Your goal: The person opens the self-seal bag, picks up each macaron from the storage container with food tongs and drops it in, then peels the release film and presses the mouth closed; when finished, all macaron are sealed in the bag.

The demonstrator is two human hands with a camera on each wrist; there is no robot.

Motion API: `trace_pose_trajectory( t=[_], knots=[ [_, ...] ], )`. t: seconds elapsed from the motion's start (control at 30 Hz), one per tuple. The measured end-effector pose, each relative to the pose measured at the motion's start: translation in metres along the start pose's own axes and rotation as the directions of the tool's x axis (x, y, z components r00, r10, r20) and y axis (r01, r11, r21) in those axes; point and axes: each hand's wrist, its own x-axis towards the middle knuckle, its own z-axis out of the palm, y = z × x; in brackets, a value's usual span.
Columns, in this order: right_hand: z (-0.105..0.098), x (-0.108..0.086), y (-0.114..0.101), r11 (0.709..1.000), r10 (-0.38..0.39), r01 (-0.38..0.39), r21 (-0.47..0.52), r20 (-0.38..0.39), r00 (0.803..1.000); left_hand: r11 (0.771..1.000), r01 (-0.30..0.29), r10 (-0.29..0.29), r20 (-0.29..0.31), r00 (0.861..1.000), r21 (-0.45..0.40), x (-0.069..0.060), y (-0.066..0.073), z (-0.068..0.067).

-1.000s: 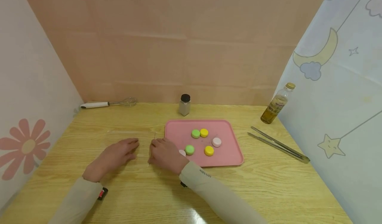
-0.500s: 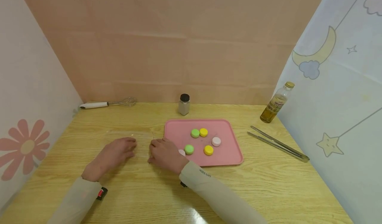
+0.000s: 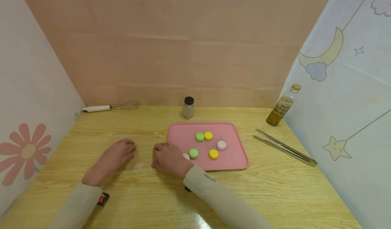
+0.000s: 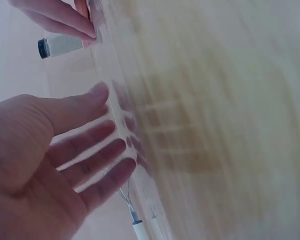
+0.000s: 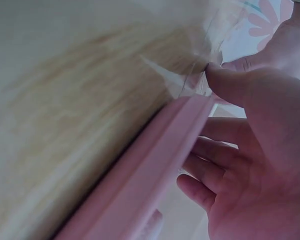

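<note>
In the head view, the clear film (image 3: 144,151) lay on the left half of the surface (image 3: 275,202), its right edge just beside the pink tray (image 3: 181,132). Judging by how it lay, the spreading out looked mostly done: its far edge ran fairly straight, though its near edge was too faint to follow. The right edge seemed the part left to settle. The green discs (image 3: 193,153), yellow discs (image 3: 213,154) and pale discs (image 3: 221,145) all sat on the tray, one pale disc partly hidden by the right hand (image 3: 171,157). That hand reached in from the near edge of the surface, forearm slanting leftward, fingers bent down at the film's right edge. The left hand (image 3: 114,156) was over the film's left part, holding nothing.

In the left wrist view, the left hand was wide, thumb and fingers apart, tips close to the film; whether they touched it could not be told. The whisk (image 4: 140,229) and the jar (image 4: 62,45) showed beyond, toward the far edge of the surface.

In the right wrist view, the right thumb met creased film near the tray's corner, the other fingers loosely bent. The index fingertip was hidden, so a pinch could not be told from a mere touch.
</note>
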Motion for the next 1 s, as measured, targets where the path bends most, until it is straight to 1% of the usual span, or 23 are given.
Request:
trace_pose_trajectory(
  t=[0.13, 0.27, 0.33, 0.37, 0.43, 0.5, 0.6, 0.67, 0.8, 0.93, 1.0],
  knots=[
    [-0.002, 0.0, 0.001, 1.0, 0.003, -0.003, 0.002, 0.001, 1.0, 1.0, 0.001, -0.001, 0.026, 1.0, -0.016, -0.001, -0.007, 0.001],
    [-0.003, -0.001, 0.001, 1.0, 0.009, -0.009, 0.021, 0.002, 1.0, 0.997, 0.059, -0.057, 0.029, 0.998, -0.058, -0.001, -0.008, -0.001],
    [-0.003, -0.001, 0.002, 1.0, 0.01, -0.01, 0.029, 0.0, 1.0, 0.992, 0.101, -0.099, 0.034, 0.995, -0.08, -0.001, -0.007, -0.002],
    [-0.002, -0.001, 0.002, 0.999, 0.009, -0.009, 0.031, -0.001, 1.0, 0.989, 0.122, -0.119, 0.038, 0.992, -0.087, -0.001, -0.007, -0.003],
    [-0.002, 0.0, 0.002, 0.999, 0.006, -0.006, 0.032, -0.003, 1.0, 0.987, 0.14, -0.138, 0.035, 0.99, -0.084, -0.001, -0.006, -0.004],
    [-0.002, 0.0, 0.001, 1.0, 0.003, -0.003, 0.029, -0.001, 1.0, 0.987, 0.142, -0.141, 0.019, 0.99, -0.071, -0.002, -0.006, -0.004],
    [-0.002, 0.001, 0.001, 1.0, 0.002, -0.002, 0.024, 0.009, 1.0, 0.992, 0.115, -0.116, -0.028, 0.993, -0.052, -0.003, -0.008, -0.003],
    [-0.002, 0.001, 0.001, 1.0, 0.002, -0.003, 0.022, 0.014, 1.0, 0.993, 0.101, -0.104, -0.056, 0.993, -0.063, -0.004, -0.011, -0.001],
    [-0.002, 0.001, 0.001, 1.0, 0.004, -0.004, 0.02, 0.014, 1.0, 0.98, 0.118, -0.134, -0.097, 0.986, -0.159, -0.007, -0.015, 0.002],
    [-0.002, 0.0, 0.001, 1.0, 0.004, -0.004, 0.02, 0.009, 1.0, 0.953, 0.151, -0.19, -0.129, 0.973, -0.263, -0.01, -0.015, 0.002],
    [-0.002, 0.0, 0.001, 1.0, 0.003, -0.003, 0.019, 0.003, 1.0, 0.936, 0.179, -0.227, -0.127, 0.966, -0.304, -0.012, -0.014, 0.001]
  ],
)
